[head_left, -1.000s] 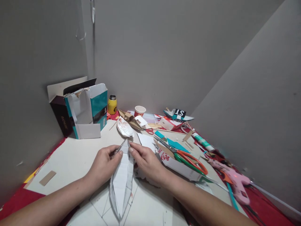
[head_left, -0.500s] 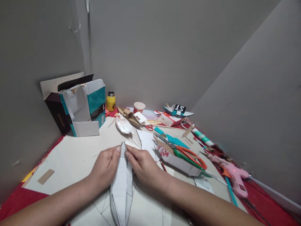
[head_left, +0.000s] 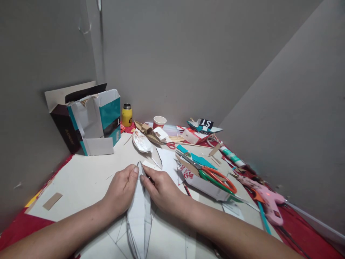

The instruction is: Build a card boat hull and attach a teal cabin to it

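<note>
Two hands show, a left hand (head_left: 122,190) and a right hand (head_left: 161,190), plus one pointed white card piece (head_left: 140,219). Scissors number two: one big orange-green pair (head_left: 205,173) and one small red pair (head_left: 170,145). There is one yellow bottle (head_left: 127,116), one paper cup (head_left: 159,122) and one pink glue gun (head_left: 269,202)

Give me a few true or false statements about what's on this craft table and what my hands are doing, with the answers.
1. The left hand and right hand both pinch the far tip of the folded white paper piece. True.
2. The scissors are in the right hand. False: they lie on a white carton to its right.
3. The pink glue gun lies near the right edge of the table. True.
4. The yellow bottle stands inside the open box. False: it stands beside it, by the wall.
</note>
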The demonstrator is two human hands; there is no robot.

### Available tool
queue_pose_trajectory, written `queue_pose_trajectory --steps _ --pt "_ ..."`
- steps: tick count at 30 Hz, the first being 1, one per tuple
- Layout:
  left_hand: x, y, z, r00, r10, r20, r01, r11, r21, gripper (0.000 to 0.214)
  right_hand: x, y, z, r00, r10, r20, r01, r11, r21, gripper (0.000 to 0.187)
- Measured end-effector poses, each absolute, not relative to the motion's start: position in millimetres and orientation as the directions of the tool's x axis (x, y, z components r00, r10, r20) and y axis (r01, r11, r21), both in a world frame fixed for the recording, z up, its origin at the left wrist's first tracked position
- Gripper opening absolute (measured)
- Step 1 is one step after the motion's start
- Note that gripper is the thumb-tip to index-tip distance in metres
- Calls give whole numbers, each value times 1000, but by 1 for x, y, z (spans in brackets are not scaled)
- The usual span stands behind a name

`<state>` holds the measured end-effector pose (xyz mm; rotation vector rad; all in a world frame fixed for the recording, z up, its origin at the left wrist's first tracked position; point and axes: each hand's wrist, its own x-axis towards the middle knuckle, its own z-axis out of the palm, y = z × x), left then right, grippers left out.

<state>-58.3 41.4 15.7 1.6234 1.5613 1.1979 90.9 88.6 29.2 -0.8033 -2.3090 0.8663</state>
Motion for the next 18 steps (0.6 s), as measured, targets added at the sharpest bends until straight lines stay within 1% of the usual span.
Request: queue_pose_trajectory --steps 5,9,11,15,16,18 --pt "-57 42 14 -96 975 200 431 -140 891 34 90 88 31 -676 691 254 375 620 -689 20" --pt "-56 42 19 -87 977 192 383 -145 912 34 91 89 33 -691 673 264 316 609 -728 24" --pt "-58 44 24 -86 985 150 291 -119 949 36 92 91 34 -699 662 270 264 590 -763 28" --pt "-67 51 35 -65 997 -34 59 38 998 48 95 100 39 -712 659 243 186 511 -839 30" --pt "-69 52 36 -59 997 -58 16 60 998 49 96 102 41 -710 667 225 189 489 -852 29" --pt "-72 55 38 -44 997 -62 -56 59 997 45 98 107 45 -700 696 163 230 436 -870 28"
